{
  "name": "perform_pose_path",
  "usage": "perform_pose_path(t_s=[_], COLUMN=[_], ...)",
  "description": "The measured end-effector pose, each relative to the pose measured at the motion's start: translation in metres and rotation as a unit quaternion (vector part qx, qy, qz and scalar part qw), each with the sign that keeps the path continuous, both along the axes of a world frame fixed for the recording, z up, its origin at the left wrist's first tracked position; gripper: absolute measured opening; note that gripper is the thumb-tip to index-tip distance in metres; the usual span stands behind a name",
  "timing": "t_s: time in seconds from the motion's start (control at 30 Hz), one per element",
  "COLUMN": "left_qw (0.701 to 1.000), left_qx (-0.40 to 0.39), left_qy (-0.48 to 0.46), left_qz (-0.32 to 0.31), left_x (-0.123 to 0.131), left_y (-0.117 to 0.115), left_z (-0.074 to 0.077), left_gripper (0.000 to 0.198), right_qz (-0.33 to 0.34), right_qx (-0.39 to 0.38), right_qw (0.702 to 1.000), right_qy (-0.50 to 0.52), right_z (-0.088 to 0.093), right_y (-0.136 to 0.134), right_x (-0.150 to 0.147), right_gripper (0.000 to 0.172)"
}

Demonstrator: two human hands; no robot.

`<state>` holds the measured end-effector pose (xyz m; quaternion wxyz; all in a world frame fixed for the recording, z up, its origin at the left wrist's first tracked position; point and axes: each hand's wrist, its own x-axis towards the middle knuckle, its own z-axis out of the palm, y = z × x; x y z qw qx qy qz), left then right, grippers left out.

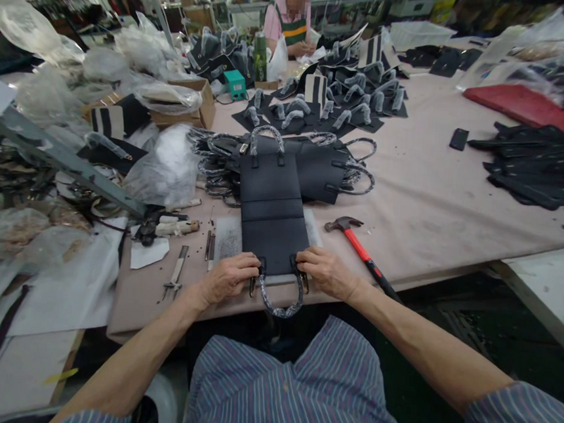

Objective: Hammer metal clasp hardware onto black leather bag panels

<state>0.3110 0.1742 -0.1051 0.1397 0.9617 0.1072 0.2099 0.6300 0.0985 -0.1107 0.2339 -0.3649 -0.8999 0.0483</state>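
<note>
A flat black bag panel [271,204] lies lengthwise on the table in front of me, with a wrapped handle at each end. Its near end rests on a grey slab [228,236]. My left hand [227,276] pinches the panel's near left corner, where the near handle [278,301] is attached. My right hand [323,271] grips the near right corner at the other handle tab. The handle loop hangs over the table's edge between my hands. The far handle [267,138] lies against a stack of more panels.
A red-handled hammer [360,250] lies right of my right hand. Small tools [176,271] lie to the left. Plastic bags [165,162] and boxes crowd the left. More black panels [537,165] and a phone [459,139] lie right. A person [291,18] works at the far end.
</note>
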Motion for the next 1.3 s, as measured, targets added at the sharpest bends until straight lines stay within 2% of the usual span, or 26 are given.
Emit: perform_pose_path(t_s=[0.07,0.17,0.23,0.37,0.53,0.67,0.8,0.87,0.9,1.0,1.03,1.1,1.2,1.3], left_qw=[1.000,0.997,0.994,0.984,0.973,0.971,0.962,0.941,0.921,0.822,0.792,0.759,0.758,0.747], left_qx=[0.017,0.031,0.019,-0.020,-0.071,-0.090,-0.116,-0.126,-0.128,-0.145,-0.165,-0.213,-0.256,-0.252], left_qy=[-0.002,-0.017,-0.039,-0.076,-0.051,-0.036,-0.046,-0.041,-0.036,0.005,0.034,0.097,0.158,0.182], left_qz=[0.017,0.064,0.101,0.163,0.215,0.219,0.244,0.311,0.366,0.551,0.587,0.607,0.579,0.588], left_x=[0.000,0.001,0.003,0.011,0.022,0.029,0.020,0.006,-0.003,-0.034,-0.043,-0.056,-0.061,-0.056], left_y=[-0.005,-0.017,-0.025,-0.037,-0.042,-0.047,-0.043,-0.033,-0.026,0.002,0.011,0.023,0.027,0.024], left_z=[-0.003,-0.009,-0.012,-0.014,-0.018,-0.022,-0.018,-0.009,-0.003,0.016,0.022,0.028,0.027,0.020], left_gripper=[0.041,0.041,0.039,0.034,0.036,0.039,0.048,0.052,0.050,0.035,0.028,0.017,0.015,0.016], right_qz=[-0.016,-0.061,-0.097,-0.162,-0.159,-0.177,-0.173,-0.174,-0.175,-0.178,-0.180,-0.184,-0.186,-0.189], right_qx=[-0.004,-0.024,-0.042,-0.069,-0.079,-0.068,-0.075,-0.077,-0.076,-0.071,-0.070,-0.073,-0.079,-0.079], right_qw=[1.000,0.994,0.987,0.976,0.975,0.973,0.972,0.970,0.969,0.968,0.968,0.966,0.966,0.966], right_qy=[0.012,0.087,0.124,0.126,0.134,0.135,0.142,0.150,0.154,0.161,0.162,0.164,0.162,0.159], right_z=[-0.001,-0.008,-0.013,-0.026,-0.040,-0.044,-0.048,-0.049,-0.050,-0.049,-0.048,-0.047,-0.046,-0.046], right_y=[-0.006,-0.016,-0.022,-0.025,-0.017,-0.013,-0.013,-0.013,-0.013,-0.013,-0.013,-0.013,-0.014,-0.014], right_x=[-0.005,-0.012,-0.016,-0.017,-0.007,-0.002,-0.001,-0.002,-0.002,-0.003,-0.003,-0.004,-0.004,-0.004], right_gripper=[0.028,0.037,0.047,0.065,0.063,0.062,0.058,0.056,0.056,0.055,0.055,0.056,0.055,0.054])
